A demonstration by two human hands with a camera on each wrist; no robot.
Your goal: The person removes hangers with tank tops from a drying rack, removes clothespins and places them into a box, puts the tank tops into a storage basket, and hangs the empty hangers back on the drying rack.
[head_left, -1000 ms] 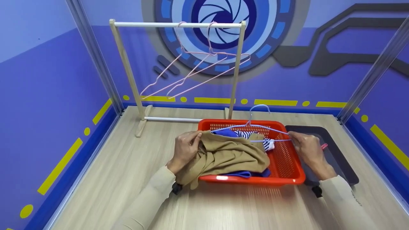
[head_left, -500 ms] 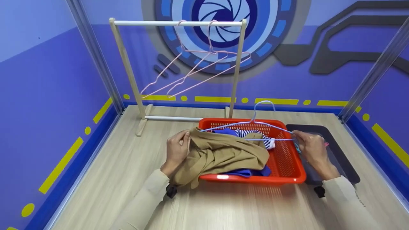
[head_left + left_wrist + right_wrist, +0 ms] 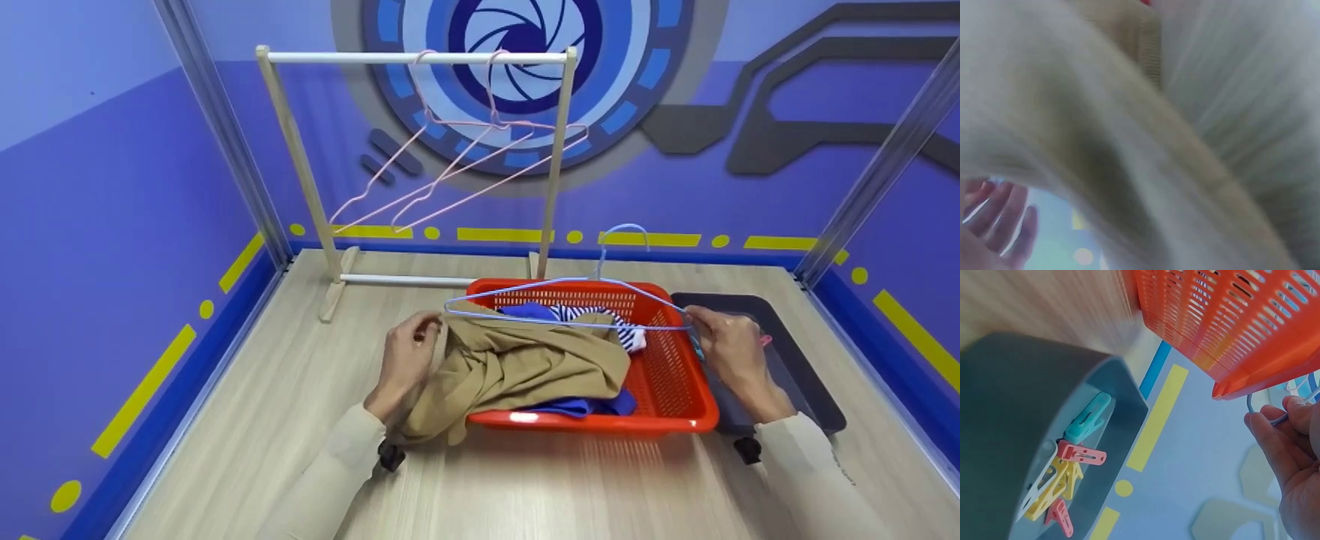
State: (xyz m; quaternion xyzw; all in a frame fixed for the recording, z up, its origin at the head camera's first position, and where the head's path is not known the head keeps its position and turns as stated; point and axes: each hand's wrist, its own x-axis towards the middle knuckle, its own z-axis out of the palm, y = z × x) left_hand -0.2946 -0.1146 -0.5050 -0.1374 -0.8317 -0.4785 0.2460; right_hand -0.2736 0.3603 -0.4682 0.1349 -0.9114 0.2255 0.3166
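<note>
In the head view, my right hand (image 3: 727,345) pinches the right end of a light-blue wire hanger (image 3: 517,319), its hook pointing up and away. The hanger spans a red plastic basket (image 3: 679,375), its left corner in plain sight above a tan garment (image 3: 540,360). My left hand (image 3: 405,360) holds the raised left edge of that garment, fingers bent. Part of the garment hangs over the basket's left side. In the left wrist view, blurred cloth (image 3: 1129,146) fills most of the picture, with fingers (image 3: 1002,219) at lower left.
Striped cloth (image 3: 581,313) and blue cloth (image 3: 566,406) lie in the basket. A dark grey tray (image 3: 795,375) with several clothes pegs (image 3: 1086,419) stands to its right. Behind, a wooden rack (image 3: 300,157) carries two pink hangers (image 3: 450,176). Walls surround the table.
The left corner of the blue hanger, earlier covered by the tan garment, now shows above it. My left hand has moved left with the garment's edge; my right hand has shifted slightly right.
</note>
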